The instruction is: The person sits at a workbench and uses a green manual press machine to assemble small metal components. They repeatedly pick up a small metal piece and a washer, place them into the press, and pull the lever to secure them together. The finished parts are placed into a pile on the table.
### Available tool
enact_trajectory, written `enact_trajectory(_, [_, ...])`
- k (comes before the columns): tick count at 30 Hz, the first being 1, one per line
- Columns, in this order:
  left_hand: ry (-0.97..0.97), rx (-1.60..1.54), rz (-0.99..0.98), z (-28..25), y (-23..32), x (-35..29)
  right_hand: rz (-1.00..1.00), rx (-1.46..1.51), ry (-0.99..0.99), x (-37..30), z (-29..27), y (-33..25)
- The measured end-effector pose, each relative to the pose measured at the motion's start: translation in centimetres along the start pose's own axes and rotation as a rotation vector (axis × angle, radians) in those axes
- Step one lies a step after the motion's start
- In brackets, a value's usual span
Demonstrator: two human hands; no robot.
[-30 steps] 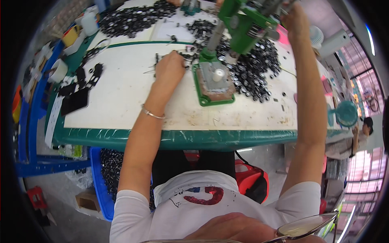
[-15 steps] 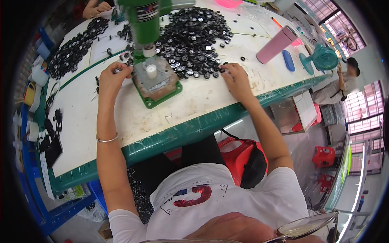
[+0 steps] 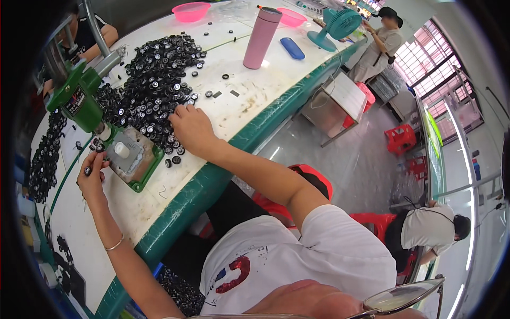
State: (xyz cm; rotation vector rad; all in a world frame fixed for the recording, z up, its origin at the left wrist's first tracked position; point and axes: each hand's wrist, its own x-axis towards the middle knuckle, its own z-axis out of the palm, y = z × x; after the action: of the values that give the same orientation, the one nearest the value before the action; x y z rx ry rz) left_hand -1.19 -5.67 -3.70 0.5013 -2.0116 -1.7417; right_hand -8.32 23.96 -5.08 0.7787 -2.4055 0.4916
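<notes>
My left hand [image 3: 93, 175] is at the left side of a green bench press [image 3: 79, 98], fingers bent round a small black wheel [image 3: 87, 170]. More small wheels are at its fingertips, beside the press head. On the press base [image 3: 139, 170], a white round post [image 3: 121, 150] stands on a grey plate. My right hand [image 3: 194, 130] is at the near right edge of a heap of black wheels [image 3: 154, 87] with silvery centres. Its fingers are bent together, tips against the heap; what they hold, if anything, is hidden.
A pink bottle [image 3: 262, 40], blue case [image 3: 292, 48], teal fan [image 3: 340, 24] and pink bowl [image 3: 190, 11] stand on the white table [image 3: 234, 114] with a green edge. More wheels [image 3: 48, 154] lie at the far left. Other people are across the table and at the right.
The view has turned to the right, so the press and heap sit further left. My right hand has come nearer the press, along the heap's edge. My left hand stays beside the press.
</notes>
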Motion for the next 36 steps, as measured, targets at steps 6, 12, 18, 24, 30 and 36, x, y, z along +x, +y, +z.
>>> enact_trajectory(6, [0.009, 0.046, 0.015, 0.1, -0.1, -0.3, 0.090, 0.498, 0.130, -0.4, -2.0, 0.2])
enact_trajectory(12, [0.037, 0.076, 0.017, 0.2, 0.1, -0.4, -0.110, 1.184, -0.505, -3.1, -4.7, -4.4])
enact_trajectory(18, [0.103, 0.132, 0.030, -0.5, -0.4, -0.1, -0.172, 1.109, -0.487, -0.2, -1.9, -3.1])
enact_trajectory(24, [0.123, 0.150, -0.042, 1.3, 3.0, -2.9, 0.123, 1.287, -0.530, 0.0, -1.9, -2.7])
enact_trajectory(30, [-0.037, -0.283, 0.049, 1.8, 3.8, -3.8, 0.286, 1.347, -0.425, 5.5, -2.6, -5.9])
enact_trajectory(36, [-0.094, -0.269, 0.045, 1.9, 3.7, -3.7, 0.293, 1.165, -0.557, 7.8, 1.2, -7.8])
